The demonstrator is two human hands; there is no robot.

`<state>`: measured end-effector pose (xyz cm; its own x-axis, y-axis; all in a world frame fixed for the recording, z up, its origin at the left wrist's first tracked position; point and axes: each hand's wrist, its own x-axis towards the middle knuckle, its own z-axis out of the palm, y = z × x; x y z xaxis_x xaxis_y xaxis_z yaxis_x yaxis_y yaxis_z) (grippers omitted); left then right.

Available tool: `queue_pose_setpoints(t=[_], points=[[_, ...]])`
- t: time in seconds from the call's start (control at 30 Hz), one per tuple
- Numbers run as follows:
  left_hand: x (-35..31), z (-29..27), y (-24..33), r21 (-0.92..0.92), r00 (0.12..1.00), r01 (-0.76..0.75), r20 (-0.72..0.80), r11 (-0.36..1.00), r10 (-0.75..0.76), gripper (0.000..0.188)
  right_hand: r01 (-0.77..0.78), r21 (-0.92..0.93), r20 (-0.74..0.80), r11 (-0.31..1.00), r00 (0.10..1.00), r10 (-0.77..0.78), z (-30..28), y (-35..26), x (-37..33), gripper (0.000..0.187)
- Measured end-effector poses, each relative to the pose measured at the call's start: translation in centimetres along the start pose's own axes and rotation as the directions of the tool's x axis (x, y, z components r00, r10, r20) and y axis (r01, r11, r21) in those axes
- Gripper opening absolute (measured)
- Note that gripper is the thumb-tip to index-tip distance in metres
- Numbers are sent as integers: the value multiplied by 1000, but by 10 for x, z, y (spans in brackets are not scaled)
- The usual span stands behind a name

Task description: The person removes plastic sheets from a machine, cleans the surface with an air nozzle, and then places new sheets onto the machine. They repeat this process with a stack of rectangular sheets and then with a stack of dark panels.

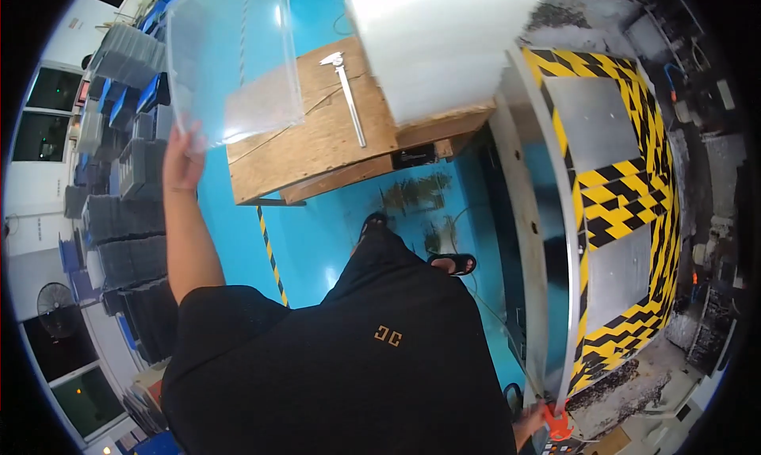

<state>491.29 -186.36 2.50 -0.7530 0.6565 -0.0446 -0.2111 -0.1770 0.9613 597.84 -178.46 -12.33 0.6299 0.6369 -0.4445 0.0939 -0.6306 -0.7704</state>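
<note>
Up at the left, my left hand (186,158) is closed on the lower corner of a clear plastic panel (230,66). The panel is held up at a tilt, its lower edge over a wooden table (317,154). A caliper (349,102) lies on the tabletop to the right of the panel. At the lower right, my right hand (529,425) reaches beside an orange-red part (558,422) on a box with buttons. Its fingers are mostly hidden, and I cannot make out whether it grips that part.
A tall whitish block or stack (436,51) stands at the table's right end. To the right is a machine (618,193) with yellow-black striped tape and grey plates. Stacked grey and blue bins (123,170) line the left. A striped tape line (271,253) crosses the blue floor.
</note>
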Motion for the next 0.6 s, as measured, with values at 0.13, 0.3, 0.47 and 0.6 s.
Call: queue_pose_setpoints(t=[0.13, 0.3, 0.47, 0.6], points=[[6, -89, -113, -71, 963, 208, -162, 976, -217, 61, 173, -33, -307, 984, 936, -174, 68, -67, -25, 20], [14, -171, -243, -213, 874, 406, -191, 888, -446, 47, 302, -68, -387, 951, 871, -304, 97, -151, -63, 44], [-10, -214, -283, -219, 730, 553, -339, 804, -594, 49, 447, 273, -90, 852, 893, -440, 166, -232, -141, 33], [12, -226, -299, 297, 434, 899, -520, 321, -736, 60, 460, 221, 89, 860, 869, -487, 209, -265, -207, 38]])
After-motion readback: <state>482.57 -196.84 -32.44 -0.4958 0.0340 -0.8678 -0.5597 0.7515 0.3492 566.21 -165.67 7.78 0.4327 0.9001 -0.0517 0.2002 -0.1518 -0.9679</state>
